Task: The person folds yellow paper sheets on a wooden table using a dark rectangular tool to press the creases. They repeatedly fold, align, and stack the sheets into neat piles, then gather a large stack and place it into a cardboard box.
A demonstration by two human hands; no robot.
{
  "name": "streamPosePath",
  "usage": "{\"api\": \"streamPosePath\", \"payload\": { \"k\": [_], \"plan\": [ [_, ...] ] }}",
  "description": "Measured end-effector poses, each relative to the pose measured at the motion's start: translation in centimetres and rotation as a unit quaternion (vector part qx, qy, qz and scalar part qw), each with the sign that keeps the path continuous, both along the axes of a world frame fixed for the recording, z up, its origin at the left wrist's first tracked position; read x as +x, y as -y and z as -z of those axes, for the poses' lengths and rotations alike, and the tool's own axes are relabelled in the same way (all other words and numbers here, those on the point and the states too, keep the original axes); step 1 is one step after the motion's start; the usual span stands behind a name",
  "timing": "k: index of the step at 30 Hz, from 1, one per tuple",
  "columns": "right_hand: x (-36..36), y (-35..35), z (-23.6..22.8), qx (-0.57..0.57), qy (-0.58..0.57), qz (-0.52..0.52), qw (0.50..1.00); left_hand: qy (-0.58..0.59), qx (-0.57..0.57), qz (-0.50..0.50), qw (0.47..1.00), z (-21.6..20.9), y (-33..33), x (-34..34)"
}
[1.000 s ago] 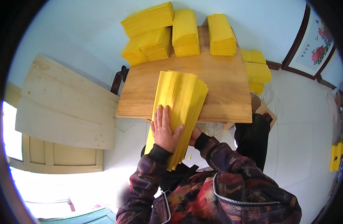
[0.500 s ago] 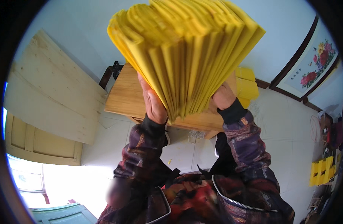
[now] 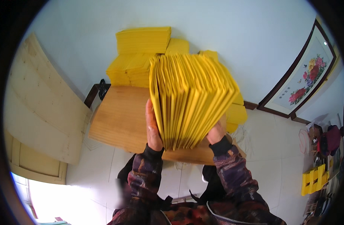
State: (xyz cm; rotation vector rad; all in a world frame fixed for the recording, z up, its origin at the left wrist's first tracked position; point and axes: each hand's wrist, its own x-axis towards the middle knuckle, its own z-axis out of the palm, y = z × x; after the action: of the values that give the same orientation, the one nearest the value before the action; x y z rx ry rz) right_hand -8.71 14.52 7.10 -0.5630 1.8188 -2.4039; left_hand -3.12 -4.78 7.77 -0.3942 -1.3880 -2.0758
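Between my two hands stands a thick bundle of yellow folded sheets [image 3: 190, 101], its layers upright and fanned out at the top. I cannot tell whether they are paper or cloth. My left hand [image 3: 153, 127] presses flat along the bundle's left side, fingers pointing up. On the other side, my right hand [image 3: 217, 133] grips the lower right edge, its fingers partly hidden behind the yellow layers. Beneath the bundle lies a wooden table [image 3: 117, 116]. Against the wall behind it, more of the same yellow sheets [image 3: 132, 67] are piled in stacks.
More yellow stacks [image 3: 235, 116] stand right of the table by the wall. Pale wooden boards [image 3: 44, 105] lean at the left. A framed flower picture [image 3: 301, 78] rests against the right wall. Shelving with yellow items [image 3: 314, 180] is at the far right; tangled clear strapping [image 3: 245, 140] lies on the floor.
My hands have brought the bundle lower, toward the table. The view has tilted up, so the yellow stacks by the wall now show. Both hands keep their hold.
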Motion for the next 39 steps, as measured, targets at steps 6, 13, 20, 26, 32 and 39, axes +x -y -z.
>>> {"api": "streamPosePath", "payload": {
  "k": [6,13,20,26,32,39],
  "plan": [
    [0.8,-0.5,-0.1,-0.08,-0.023,0.019,0.996,0.075,-0.03,0.004,0.997,1.3,1.8,0.3],
    [-0.9,-0.6,2.9,-0.214,0.108,-0.096,0.966,0.119,0.046,0.075,0.989,3.9,2.5,-1.3],
    [0.1,1.0,2.7,-0.123,-0.019,-0.124,0.984,0.092,-0.085,0.032,0.992,3.8,0.9,-1.6],
    [0.1,0.3,1.1,-0.133,0.056,-0.16,0.976,0.04,-0.163,-0.002,0.986,2.8,2.2,-0.7],
    [0.1,0.8,1.9,-0.347,0.169,-0.237,0.891,0.075,-0.32,-0.101,0.939,4.8,3.0,-1.0],
    [0.2,2.0,1.9,-0.392,0.137,-0.281,0.865,0.052,-0.298,-0.01,0.953,6.8,2.9,-1.6]
  ]
}}
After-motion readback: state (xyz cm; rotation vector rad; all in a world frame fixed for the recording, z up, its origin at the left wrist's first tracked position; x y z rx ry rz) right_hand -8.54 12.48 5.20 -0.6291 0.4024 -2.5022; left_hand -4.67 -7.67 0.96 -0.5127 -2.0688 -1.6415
